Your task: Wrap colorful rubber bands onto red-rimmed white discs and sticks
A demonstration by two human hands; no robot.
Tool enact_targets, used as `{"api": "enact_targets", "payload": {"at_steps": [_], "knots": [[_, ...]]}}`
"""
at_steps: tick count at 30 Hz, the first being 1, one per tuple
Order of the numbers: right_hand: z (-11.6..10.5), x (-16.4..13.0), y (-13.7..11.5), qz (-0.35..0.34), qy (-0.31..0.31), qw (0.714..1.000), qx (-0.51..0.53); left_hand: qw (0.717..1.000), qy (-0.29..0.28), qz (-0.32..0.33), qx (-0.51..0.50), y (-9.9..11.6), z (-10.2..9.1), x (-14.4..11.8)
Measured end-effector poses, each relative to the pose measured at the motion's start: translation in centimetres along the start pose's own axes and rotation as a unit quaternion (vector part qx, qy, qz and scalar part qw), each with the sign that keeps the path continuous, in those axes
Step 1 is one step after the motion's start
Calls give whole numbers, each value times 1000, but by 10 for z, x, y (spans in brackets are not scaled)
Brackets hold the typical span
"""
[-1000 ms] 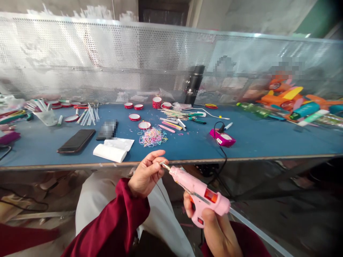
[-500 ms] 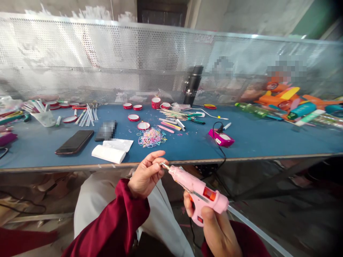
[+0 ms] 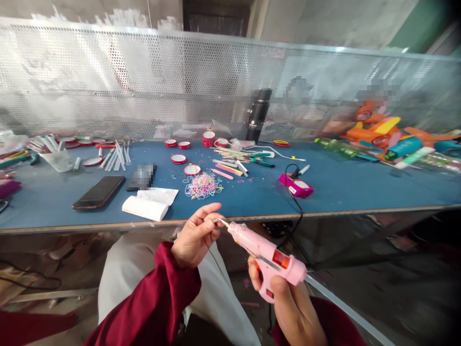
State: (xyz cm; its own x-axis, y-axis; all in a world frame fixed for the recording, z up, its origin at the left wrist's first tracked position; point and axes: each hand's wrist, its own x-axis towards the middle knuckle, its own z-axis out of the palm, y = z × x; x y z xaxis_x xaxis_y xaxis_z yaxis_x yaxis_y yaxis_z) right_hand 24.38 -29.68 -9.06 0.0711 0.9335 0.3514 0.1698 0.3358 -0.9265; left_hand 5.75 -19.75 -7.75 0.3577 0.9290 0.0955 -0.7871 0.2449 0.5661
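The right hand [image 3: 288,300] grips a pink hot glue gun [image 3: 266,254] by its handle, fingers wrapped around the grip, with the gun held below the front edge of the blue table [image 3: 342,192] and above the person's lap. A clear glue stick [image 3: 345,312] runs out of the back of the gun, slanting down and away from the table. The gun's metal nozzle [image 3: 224,223] points up and toward the left hand [image 3: 196,235], whose thumb and forefinger are pressed together right at the nozzle tip; whatever they pinch is too small to make out. The other left fingers are curled in. Both arms wear dark red sleeves [image 3: 158,298].

On the table, just beyond the left hand, lies a heap of small pastel rubber bands [image 3: 202,185]. Left of the heap sits a folded white paper [image 3: 150,203], and further left a black smartphone [image 3: 99,192] lying flat. Right of the heap is a magenta device [image 3: 297,186] with a black cable [image 3: 293,202] dropping over the table edge. Behind the heap lie red-rimmed round lids [image 3: 179,158], coloured sticks [image 3: 230,168] and green-handled scissors [image 3: 264,162]. A black flask [image 3: 258,115] stands upright against the perforated metal screen [image 3: 144,81] at the back of the table.
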Motion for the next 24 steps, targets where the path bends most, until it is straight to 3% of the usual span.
{"api": "enact_targets", "payload": {"at_steps": [12, 24], "knots": [[-1, -2, 7, -14, -23, 999, -27, 1000, 16, -2, 1, -1, -1, 1], [-3, 1, 3, -11, -3, 1000, -17, 1000, 19, 2, 2, -1, -1, 1]]}}
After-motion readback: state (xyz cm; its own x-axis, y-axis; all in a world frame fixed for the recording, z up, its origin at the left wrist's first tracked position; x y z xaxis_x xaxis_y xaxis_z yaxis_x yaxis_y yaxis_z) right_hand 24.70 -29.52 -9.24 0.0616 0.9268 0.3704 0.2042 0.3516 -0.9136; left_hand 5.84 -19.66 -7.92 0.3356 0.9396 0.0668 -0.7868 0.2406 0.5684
